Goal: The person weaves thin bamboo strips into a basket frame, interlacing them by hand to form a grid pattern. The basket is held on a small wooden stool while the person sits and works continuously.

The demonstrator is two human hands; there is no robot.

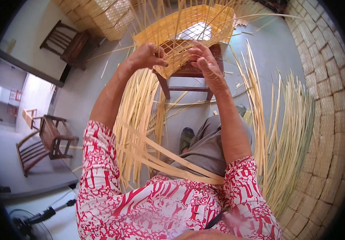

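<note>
A yellow woven bamboo basket (220, 28) with upright loose strips rests on a dark wooden stool (186, 90). My left hand (147, 58) is at its near left corner, fingers curled on the woven strips. My right hand (206, 66) is at the near right part of the weave, fingers slightly bent and apart, touching it; whether a strip is between them is unclear. Long pale flat strips (134, 132) hang to the left of my legs, and a few lie across my lap.
Bundles of strips (288, 132) lie right of me beside stacked woven pieces (320, 80). Wooden chairs (54, 138) stand left, another (66, 42) at upper left. An open doorway (32, 96) is at left, and a black fan (24, 222) at lower left. Woven sheets (104, 16) stand at the back.
</note>
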